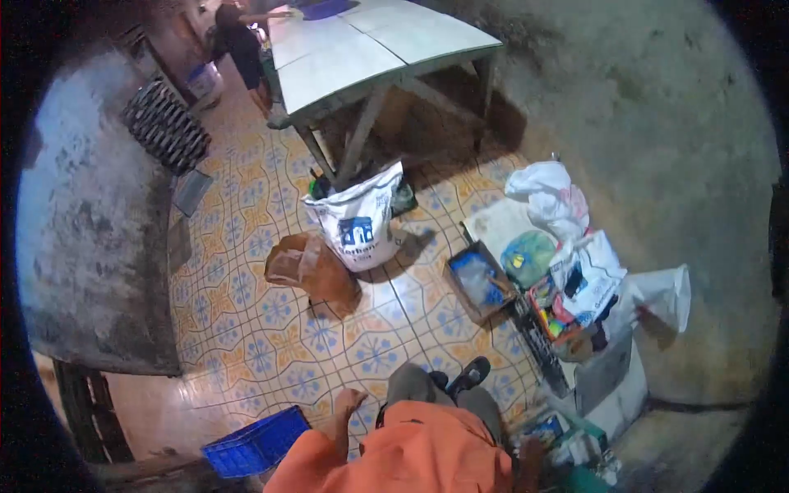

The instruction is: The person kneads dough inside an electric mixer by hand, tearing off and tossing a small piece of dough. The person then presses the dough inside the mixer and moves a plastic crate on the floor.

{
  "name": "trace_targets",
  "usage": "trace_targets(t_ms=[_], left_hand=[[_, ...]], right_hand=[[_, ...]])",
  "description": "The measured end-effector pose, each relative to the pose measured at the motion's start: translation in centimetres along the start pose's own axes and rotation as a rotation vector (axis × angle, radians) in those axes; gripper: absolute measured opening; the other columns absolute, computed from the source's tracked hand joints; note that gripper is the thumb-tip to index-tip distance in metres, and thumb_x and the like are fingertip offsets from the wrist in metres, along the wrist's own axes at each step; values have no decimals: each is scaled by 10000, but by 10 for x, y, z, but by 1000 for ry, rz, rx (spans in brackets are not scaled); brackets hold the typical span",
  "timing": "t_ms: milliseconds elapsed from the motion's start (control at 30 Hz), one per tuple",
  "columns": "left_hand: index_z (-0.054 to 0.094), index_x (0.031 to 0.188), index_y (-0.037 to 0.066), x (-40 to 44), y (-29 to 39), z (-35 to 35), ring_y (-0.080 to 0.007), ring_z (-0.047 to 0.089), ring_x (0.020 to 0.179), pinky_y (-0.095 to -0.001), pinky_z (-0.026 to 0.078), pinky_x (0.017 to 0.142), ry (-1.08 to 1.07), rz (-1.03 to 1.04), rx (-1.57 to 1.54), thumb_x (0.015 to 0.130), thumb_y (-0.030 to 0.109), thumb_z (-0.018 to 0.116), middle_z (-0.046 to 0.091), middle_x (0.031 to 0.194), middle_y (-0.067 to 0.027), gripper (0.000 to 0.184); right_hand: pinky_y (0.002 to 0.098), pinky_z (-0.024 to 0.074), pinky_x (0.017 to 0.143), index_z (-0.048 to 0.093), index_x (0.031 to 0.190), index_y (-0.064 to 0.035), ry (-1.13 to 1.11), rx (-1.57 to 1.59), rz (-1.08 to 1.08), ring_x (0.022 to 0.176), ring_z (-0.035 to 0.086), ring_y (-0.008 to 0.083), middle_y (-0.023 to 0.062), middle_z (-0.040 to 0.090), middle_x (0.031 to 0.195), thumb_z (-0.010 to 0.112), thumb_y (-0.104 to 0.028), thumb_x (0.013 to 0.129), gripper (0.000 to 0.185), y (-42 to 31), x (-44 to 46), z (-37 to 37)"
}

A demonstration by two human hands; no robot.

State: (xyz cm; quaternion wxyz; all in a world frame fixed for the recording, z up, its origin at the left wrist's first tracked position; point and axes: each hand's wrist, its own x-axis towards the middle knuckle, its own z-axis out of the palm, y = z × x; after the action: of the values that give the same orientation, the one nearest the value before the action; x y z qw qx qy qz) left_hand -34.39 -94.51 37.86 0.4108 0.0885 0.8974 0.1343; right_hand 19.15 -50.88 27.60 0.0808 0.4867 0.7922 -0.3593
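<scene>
My left hand (351, 401) hangs beside my left thigh, above the tiled floor. Its fingers look curled in, and nothing shows in them. The blue plastic crate (255, 441) stands nearest to it, on the floor at my left. On my other side, a dim brown shape at the edge of the orange shirt looks like my right hand (533, 454). It is close to a pile of mixed items and wrappers (567, 440); its fingers cannot be made out.
A white printed sack (357, 218) and a brown bag (316, 275) stand ahead, before a white-topped table (345, 57). At right are a box with blue plastic (481, 283), a green bag (528, 257) and white sacks (546, 189). Another person (238, 49) stands beyond.
</scene>
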Motion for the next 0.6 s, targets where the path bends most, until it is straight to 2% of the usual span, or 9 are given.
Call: trace_targets(t_ms=[33, 100, 167, 233, 267, 367, 433, 467, 600], left_hand=[[718, 834, 77, 1, 6, 3, -359, 648, 892, -475, 476, 773, 24, -26, -77, 820, 575, 558, 680, 866, -206, 524], [704, 846, 53, 6, 27, 1, -353, 649, 898, -463, 485, 754, -18, -100, -185, 808, 578, 579, 681, 881, -204, 541], [699, 844, 45, 3, 44, 8, -349, 648, 898, -454, 488, 747, 29, -136, -277, 804, 580, 584, 682, 893, -202, 549], [699, 862, 32, 5, 64, 11, -342, 657, 887, -436, 495, 754, 152, -130, -437, 796, 562, 603, 688, 894, -193, 542], [708, 894, 34, 17, 67, 15, -332, 668, 855, -424, 498, 754, 102, -145, -372, 799, 544, 612, 693, 871, -184, 527], [715, 888, 38, 19, 84, 29, -321, 674, 824, -420, 497, 747, 72, -266, -529, 799, 557, 606, 695, 827, -166, 538], [722, 870, 50, 3, 101, 23, -308, 673, 802, -414, 496, 731, 280, -167, -569, 800, 561, 608, 694, 793, -151, 529], [722, 870, 50, 5, 98, 32, -308, 673, 802, -414, 496, 731, 294, -182, -591, 800, 561, 608, 694, 793, -151, 529], [721, 904, 58, -12, 67, 82, -264, 679, 757, -397, 503, 699, 364, -329, -849, 797, 516, 636, 693, 752, -126, 479]], right_hand=[[431, 478, 516, 593, 827, -64, 12, -129, -145, 576, 581, 268, 122, 587, 688, 495, -386, 921, 350, -21, 20, -13], [447, 472, 503, 590, 816, -61, 101, -665, -564, 553, 564, 266, 114, 558, 626, 498, -379, 920, 346, -35, 50, -28], [452, 469, 500, 592, 814, -63, -57, -320, -236, 549, 559, 266, 117, 556, 621, 499, -385, 920, 351, -56, 76, -40], [457, 465, 496, 594, 812, -65, -149, -197, -102, 545, 555, 267, 119, 553, 615, 499, -390, 919, 355, -72, 108, -54], [459, 463, 494, 595, 811, -66, -180, -185, -66, 543, 552, 268, 121, 552, 612, 499, -393, 919, 357, -75, 123, -62], [467, 458, 488, 598, 807, -69, -256, -192, -25, 537, 545, 269, 125, 548, 604, 500, -401, 917, 364, -82, 187, -85], [472, 454, 485, 600, 805, -71, -296, -203, 9, 533, 541, 270, 127, 545, 598, 501, -407, 917, 368, -72, 240, -94], [475, 452, 483, 601, 804, -72, -325, -189, 68, 531, 539, 270, 128, 544, 596, 501, -410, 916, 370, -46, 281, -88], [459, 465, 516, 618, 802, -11, -349, -409, -197, 530, 567, 272, 143, 578, 609, 536, -387, 887, 395, -167, 338, -150]])
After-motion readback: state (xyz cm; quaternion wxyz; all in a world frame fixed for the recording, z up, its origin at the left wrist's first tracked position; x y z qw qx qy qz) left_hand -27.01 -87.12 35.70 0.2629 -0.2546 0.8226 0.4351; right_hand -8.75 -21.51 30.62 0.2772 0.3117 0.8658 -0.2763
